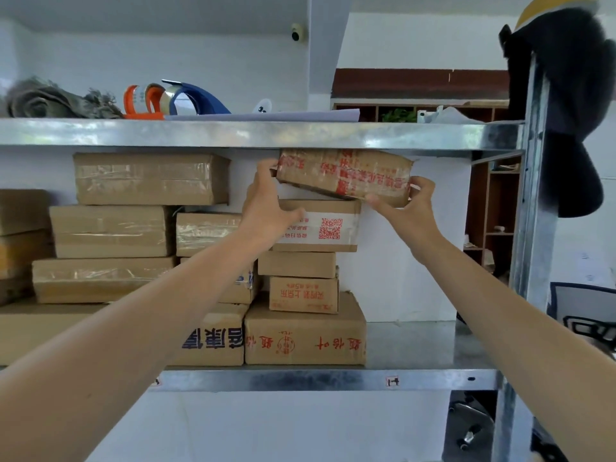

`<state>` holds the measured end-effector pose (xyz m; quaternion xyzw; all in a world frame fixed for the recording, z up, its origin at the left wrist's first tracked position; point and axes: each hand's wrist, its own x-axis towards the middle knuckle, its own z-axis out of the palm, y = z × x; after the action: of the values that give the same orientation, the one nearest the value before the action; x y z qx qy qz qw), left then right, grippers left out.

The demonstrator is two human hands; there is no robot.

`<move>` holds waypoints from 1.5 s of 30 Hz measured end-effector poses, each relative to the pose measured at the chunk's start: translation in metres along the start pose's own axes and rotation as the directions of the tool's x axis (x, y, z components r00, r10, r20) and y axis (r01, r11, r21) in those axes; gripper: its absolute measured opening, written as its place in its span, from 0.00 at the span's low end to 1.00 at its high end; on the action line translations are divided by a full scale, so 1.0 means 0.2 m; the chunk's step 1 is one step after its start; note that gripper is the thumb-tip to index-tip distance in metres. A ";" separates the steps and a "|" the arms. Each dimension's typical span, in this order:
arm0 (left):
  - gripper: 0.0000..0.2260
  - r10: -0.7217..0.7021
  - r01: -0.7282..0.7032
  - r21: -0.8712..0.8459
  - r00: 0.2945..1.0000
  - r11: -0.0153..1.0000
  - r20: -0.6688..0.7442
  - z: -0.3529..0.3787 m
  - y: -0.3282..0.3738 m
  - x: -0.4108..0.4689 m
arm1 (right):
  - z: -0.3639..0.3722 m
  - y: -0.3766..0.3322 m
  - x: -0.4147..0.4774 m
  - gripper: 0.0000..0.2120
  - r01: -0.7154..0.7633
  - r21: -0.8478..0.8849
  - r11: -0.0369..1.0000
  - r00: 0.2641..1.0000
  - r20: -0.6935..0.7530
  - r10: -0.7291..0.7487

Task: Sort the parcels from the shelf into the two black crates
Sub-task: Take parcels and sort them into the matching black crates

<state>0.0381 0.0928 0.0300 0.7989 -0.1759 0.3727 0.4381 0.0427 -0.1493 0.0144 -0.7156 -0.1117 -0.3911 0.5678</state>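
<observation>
Here a flat brown cardboard parcel (345,173), wrapped in clear tape with red print, tilts near the shelf's (260,135) right end, left hand (266,208) and right hand (408,206) gripping its ends.

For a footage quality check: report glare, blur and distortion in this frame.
Head view: glare streaks the tape on the left parcels; wide-angle distortion tilts the shelf post; the held parcel looks slightly soft; the black cap is blurred.
</observation>
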 end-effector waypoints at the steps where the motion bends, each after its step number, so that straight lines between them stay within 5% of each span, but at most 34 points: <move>1: 0.36 0.013 -0.013 0.026 1.000 1.000 -0.001 0.00 0.00 0.01 | -0.02 0.00 0.00 0.39 -0.017 0.032 0.999 1.000 0.002 0.017; 8: 0.39 0.029 -0.031 0.069 0.999 0.997 0.034 -0.02 -0.04 0.04 | -0.11 -0.04 0.01 0.21 -0.133 0.214 0.968 0.986 0.130 0.106; 15: 0.39 -0.007 0.006 0.033 0.999 0.999 0.050 -0.07 -0.04 0.05 | -0.09 -0.11 0.01 0.28 -0.153 0.241 0.958 0.983 0.132 0.124; 20: 0.42 0.059 -0.078 0.141 0.989 0.987 0.138 -0.05 -0.01 -0.01 | -0.22 -0.09 -0.02 0.30 -0.137 0.269 0.953 0.990 0.066 0.124; 24: 0.41 0.076 -0.092 0.235 0.994 0.968 0.076 -0.01 0.01 -0.06 | -0.35 -0.06 -0.06 0.32 -0.126 0.275 0.953 0.992 0.032 0.122; 33: 0.19 0.025 -0.003 -0.151 0.989 0.989 0.145 0.15 0.29 -0.15 | -0.50 -0.06 -0.16 0.32 -0.071 0.282 0.957 0.995 -0.047 0.087; 39: 0.23 -0.007 0.025 -0.104 0.985 0.994 0.170 0.16 0.28 -0.17 | -0.59 -0.08 -0.16 0.31 -0.029 0.272 0.962 0.993 -0.104 0.059; 45: 0.09 -0.010 0.052 -0.266 0.988 0.963 0.156 0.13 0.36 -0.25 | -0.60 -0.10 -0.25 0.33 -0.027 0.309 0.951 0.999 -0.027 0.037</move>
<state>-0.0273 0.0299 0.0241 0.7609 -0.2456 0.2757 0.5337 -0.0547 -0.2369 0.0008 -0.6133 -0.1507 -0.3713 0.6807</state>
